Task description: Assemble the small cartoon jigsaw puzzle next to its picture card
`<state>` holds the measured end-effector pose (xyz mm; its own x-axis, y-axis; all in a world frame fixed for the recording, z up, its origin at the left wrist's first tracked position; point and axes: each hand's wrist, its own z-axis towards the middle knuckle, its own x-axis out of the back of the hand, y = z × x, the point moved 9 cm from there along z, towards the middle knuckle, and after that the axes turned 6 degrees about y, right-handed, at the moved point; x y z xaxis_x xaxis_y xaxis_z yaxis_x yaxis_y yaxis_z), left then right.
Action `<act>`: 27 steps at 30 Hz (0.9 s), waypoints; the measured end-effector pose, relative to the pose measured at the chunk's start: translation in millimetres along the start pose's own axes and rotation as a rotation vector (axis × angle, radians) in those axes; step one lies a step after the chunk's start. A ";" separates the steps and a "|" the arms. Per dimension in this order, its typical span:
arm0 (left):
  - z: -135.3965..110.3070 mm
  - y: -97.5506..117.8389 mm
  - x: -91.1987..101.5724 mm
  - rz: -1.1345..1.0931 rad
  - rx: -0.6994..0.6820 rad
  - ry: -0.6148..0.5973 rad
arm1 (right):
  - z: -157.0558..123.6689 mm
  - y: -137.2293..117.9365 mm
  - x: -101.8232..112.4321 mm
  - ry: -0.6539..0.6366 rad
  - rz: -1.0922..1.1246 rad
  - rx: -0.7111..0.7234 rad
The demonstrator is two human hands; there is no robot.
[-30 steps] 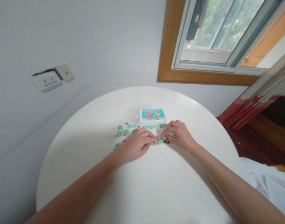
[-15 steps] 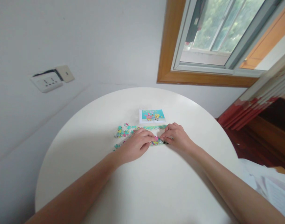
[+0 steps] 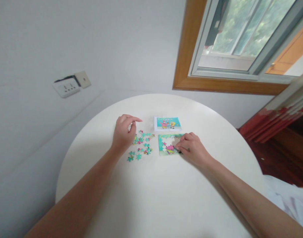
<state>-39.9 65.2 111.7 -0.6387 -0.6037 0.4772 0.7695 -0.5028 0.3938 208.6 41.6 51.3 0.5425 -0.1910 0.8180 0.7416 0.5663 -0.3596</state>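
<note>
A partly filled jigsaw puzzle (image 3: 161,152) lies on the table, with its border and a pink and yellow part in place around a white gap. At its right side my right hand (image 3: 193,148) rests with thumb and fingertips pinched over a small puzzle piece, mostly covered by the fingers. My left hand (image 3: 125,129) hovers beside and over loose puzzle pieces (image 3: 141,140), index finger stretched out and thumb apart, holding nothing I can see. Behind the puzzle lies a picture card (image 3: 168,124) with pink and yellow cartoon figures on turquoise.
The round white table (image 3: 151,191) stands against a pale wall. A wall socket (image 3: 67,87) is at the left. Upper right is a wood-framed window (image 3: 179,82) with a red and white curtain (image 3: 270,114). White papers (image 3: 287,195) lie beyond the table's right edge.
My left hand has left the puzzle and moved left and away from me to the loose pieces. My right hand stays pinched at the puzzle. The view has shifted slightly left.
</note>
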 end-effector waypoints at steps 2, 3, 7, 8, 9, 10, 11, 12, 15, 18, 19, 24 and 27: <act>-0.8 -2.6 -1.6 0.010 0.005 -0.004 | -0.6 -0.1 2.6 0.042 0.026 -0.005; -0.8 -3.2 -2.2 0.018 -0.001 -0.013 | -0.7 -0.1 3.7 0.058 0.044 -0.009; 1.5 -1.7 -2.8 0.043 -0.101 -0.141 | 2.4 -5.6 2.6 0.049 0.113 -0.003; 1.9 -1.8 -2.4 0.046 -0.127 -0.190 | 4.5 -10.1 0.9 0.027 0.121 0.016; 2.2 -2.5 -1.5 0.050 -0.145 -0.233 | 7.3 -15.9 -1.1 0.000 0.124 0.038; 2.3 -3.5 -0.2 0.054 -0.159 -0.269 | 10.8 -22.8 -3.1 -0.026 0.125 0.059; 2.3 -4.7 1.2 0.059 -0.167 -0.293 | 15.0 -30.3 -5.1 -0.050 0.123 0.077; 2.2 -5.7 2.1 0.062 -0.173 -0.311 | 19.7 -38.0 -7.2 -0.070 0.118 0.087; -0.5 -6.0 -0.5 0.067 -0.197 -0.349 | 33.6 -63.2 -19.1 -0.151 0.086 0.115; -4.5 -3.3 -7.6 0.062 -0.220 -0.370 | 42.0 -81.3 -36.7 -0.239 0.040 0.106; -5.6 -1.8 -9.7 0.056 -0.229 -0.372 | 43.3 -85.0 -41.8 -0.255 0.035 0.096; -9.8 6.7 -15.4 0.020 -0.265 -0.399 | 43.1 -94.8 -58.3 -0.278 0.016 0.097; -9.3 10.6 -13.2 0.003 -0.263 -0.395 | 43.0 -95.3 -63.0 -0.266 0.008 0.105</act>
<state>-23.3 62.1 102.3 -0.5476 -0.3495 0.7603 0.7121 -0.6717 0.2041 86.8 34.1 53.4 0.4151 0.0231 0.9095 0.6852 0.6497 -0.3292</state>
